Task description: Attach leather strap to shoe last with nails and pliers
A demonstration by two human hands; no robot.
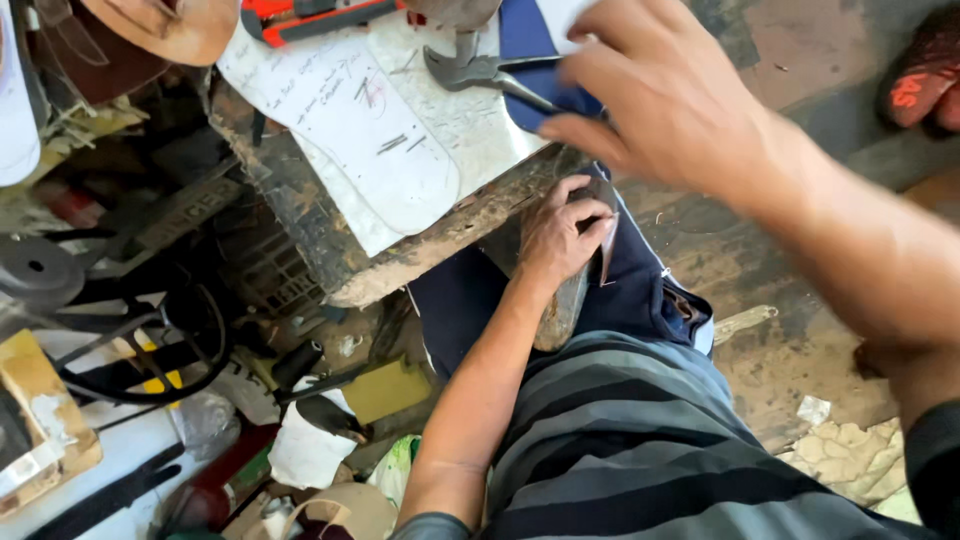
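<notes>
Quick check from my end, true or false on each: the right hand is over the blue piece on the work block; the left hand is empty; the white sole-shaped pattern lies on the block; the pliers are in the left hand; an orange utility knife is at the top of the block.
1. The right hand is over the blue piece on the work block. True.
2. The left hand is empty. False: it grips a dark tool at the block's edge.
3. The white sole pattern lies on the block. True.
4. The pliers are in the left hand. False: they lie on the block.
5. An orange utility knife is at the block's top. True.
</notes>
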